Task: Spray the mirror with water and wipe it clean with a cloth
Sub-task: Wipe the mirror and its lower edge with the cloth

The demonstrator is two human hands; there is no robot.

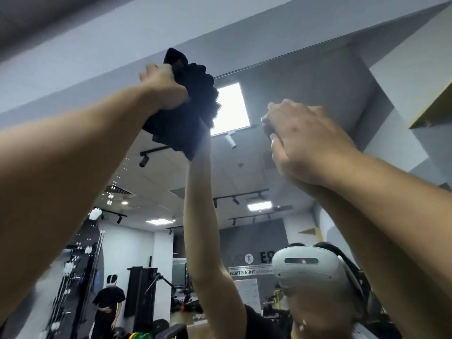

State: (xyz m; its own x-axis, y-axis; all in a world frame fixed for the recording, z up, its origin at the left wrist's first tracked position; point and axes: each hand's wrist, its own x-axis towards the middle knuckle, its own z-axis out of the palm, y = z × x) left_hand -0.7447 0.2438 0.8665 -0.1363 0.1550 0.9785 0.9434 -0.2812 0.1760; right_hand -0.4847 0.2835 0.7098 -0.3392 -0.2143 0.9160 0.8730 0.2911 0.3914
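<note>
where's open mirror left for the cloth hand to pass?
Free glass: the stretch between the cloth in the left hand and the right hand, under the mirror top edge. Also the band below the cloth, down to the left forearm. Crowded: the right hand itself rests against the glass, blocking a rightward sweep.

The mirror on the wall carries a black cloth, pressed flat against the glass near its top edge. Water drops sit on its left part.
</note>
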